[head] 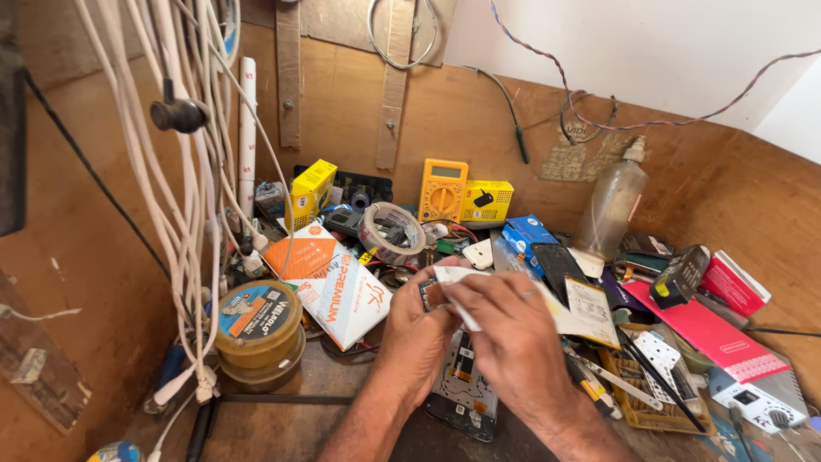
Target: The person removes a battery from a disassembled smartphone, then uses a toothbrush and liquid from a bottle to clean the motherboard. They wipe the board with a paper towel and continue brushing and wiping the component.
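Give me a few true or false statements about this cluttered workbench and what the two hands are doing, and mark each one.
1. Both hands meet over a small dark component. True: the left hand holds the small component and the right hand holds a white strip at it.
2. The multimeter leaning at the back wall is red. False: it is yellow.
3. A roll of clear tape lies behind the hands. True.
4. The plastic bottle lies flat on the bench. False: it stands upright near the back wall.
5. An opened phone lies under the hands. True.
6. The white cables hang on the right. False: they hang on the left.
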